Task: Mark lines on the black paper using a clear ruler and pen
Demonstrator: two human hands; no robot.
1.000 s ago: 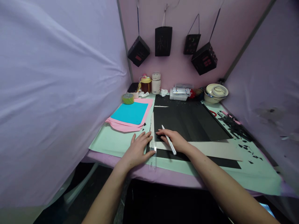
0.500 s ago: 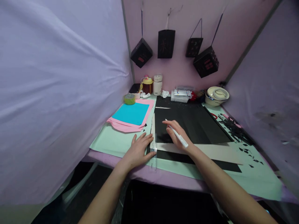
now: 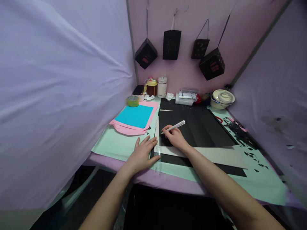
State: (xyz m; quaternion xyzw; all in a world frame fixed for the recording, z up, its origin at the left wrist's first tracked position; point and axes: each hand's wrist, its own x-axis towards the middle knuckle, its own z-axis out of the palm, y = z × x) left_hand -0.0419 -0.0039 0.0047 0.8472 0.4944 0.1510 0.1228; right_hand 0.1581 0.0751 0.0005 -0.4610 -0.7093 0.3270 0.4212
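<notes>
My left hand (image 3: 144,155) lies flat with its fingers spread, the fingertips and thumb touching a clear ruler (image 3: 157,164). The ruler stands lengthwise to me, crossing the near left corner of the black paper (image 3: 192,121). Pinched in my right hand (image 3: 174,136) is a white pen (image 3: 177,124), its tip down by the paper's left edge near the ruler's far end. Beneath the black paper a pale grey-white sheet (image 3: 220,155) shows, and under that a black strip (image 3: 177,160). Whether the tip touches the paper I cannot tell.
Blue paper (image 3: 135,116) on pink sheets (image 3: 127,130) lies at left, with a green tape roll (image 3: 133,101) behind. Bottles (image 3: 162,87), a box of markers (image 3: 185,97) and a lidded bowl (image 3: 222,98) line the back. Black scraps (image 3: 242,132) lie right. Black lanterns (image 3: 172,44) hang above.
My right hand has moved left and slightly down, turning the pen so its tip points down at the paper's left edge. My left hand and the ruler have stayed in place.
</notes>
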